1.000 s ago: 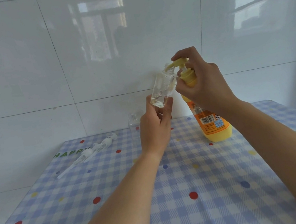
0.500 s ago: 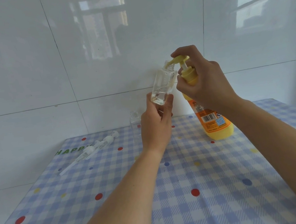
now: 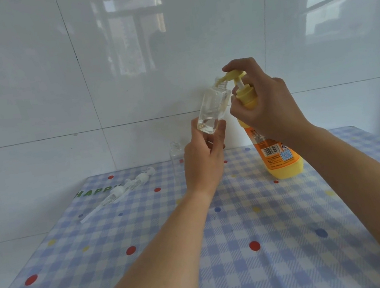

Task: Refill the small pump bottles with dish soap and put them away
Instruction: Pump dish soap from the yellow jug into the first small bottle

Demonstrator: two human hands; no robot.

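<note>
My left hand (image 3: 205, 159) grips the base of a small clear bottle (image 3: 213, 107), tilted, its open neck up against the yellow pump spout. A little clear liquid sits at the bottle's bottom. My right hand (image 3: 265, 104) is wrapped round the neck of the orange dish soap bottle (image 3: 273, 158), with a finger on top of its yellow pump head (image 3: 235, 75). The soap bottle leans on the table. A second small clear bottle (image 3: 176, 156) stands uncapped behind my left hand. Two white pump tops (image 3: 126, 190) lie on the cloth at the left.
A blue and yellow checked tablecloth (image 3: 258, 220) with coloured dots covers the table. A white tiled wall (image 3: 75, 87) rises right behind the table's far edge.
The yellow pump head has risen a little on its white stem. Both hands and the bottles stay in about the same place.
</note>
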